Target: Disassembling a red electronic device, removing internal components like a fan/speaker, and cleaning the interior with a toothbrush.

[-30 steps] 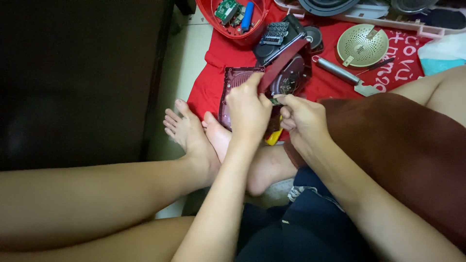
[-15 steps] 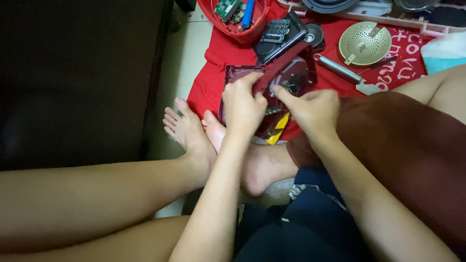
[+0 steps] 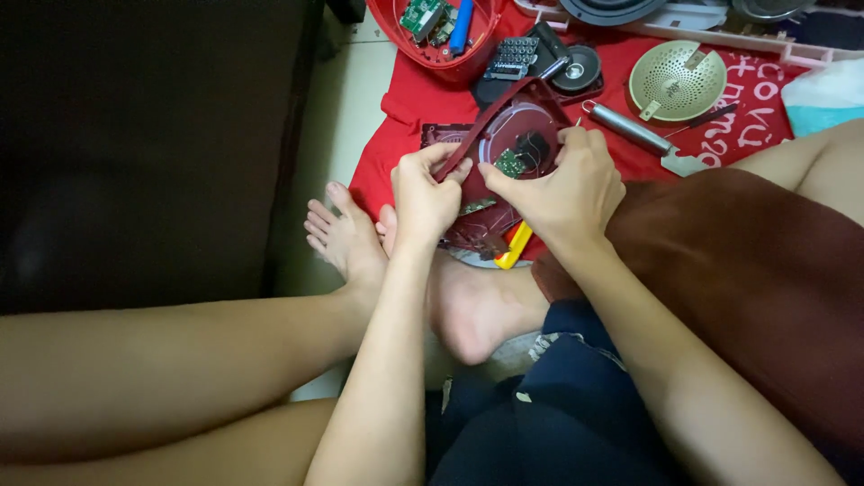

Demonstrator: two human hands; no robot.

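We held the dark red plastic casing [image 3: 517, 135] between both hands, tilted up over the red cloth [image 3: 405, 157] that covered the floor, just beyond our feet; our left hand [image 3: 425, 193] was closed on the casing's near left edge, thumb and fingers pinching the rim, while our right hand [image 3: 562, 184] was curled around its right side, fingers wrapped over the far edge and the thumb pressed near a small green circuit board [image 3: 510, 163] set inside the round opening; a yellow tool handle [image 3: 513, 246] lay under our right wrist, partly hidden by the casing and the hand.

Further off, a red bowl [image 3: 423, 49] stood at the far edge of the cloth, holding another green board [image 3: 417, 15] and a blue pen-like tool [image 3: 462, 24]; just right of it lay a black keypad part [image 3: 513, 56] and a round black speaker [image 3: 577, 67]; a metal-handled scraper [image 3: 634, 135] lay to the right of the casing, near a round perforated cream disc [image 3: 677, 80]; a pale blue bag [image 3: 826, 99] sat at the far right.

Our bare feet [image 3: 346, 238] rested at the near left edge of the cloth; a brown cloth [image 3: 747, 279] covered our right knee and hid the floor there; a dark cabinet [image 3: 144, 144] filled the left side.
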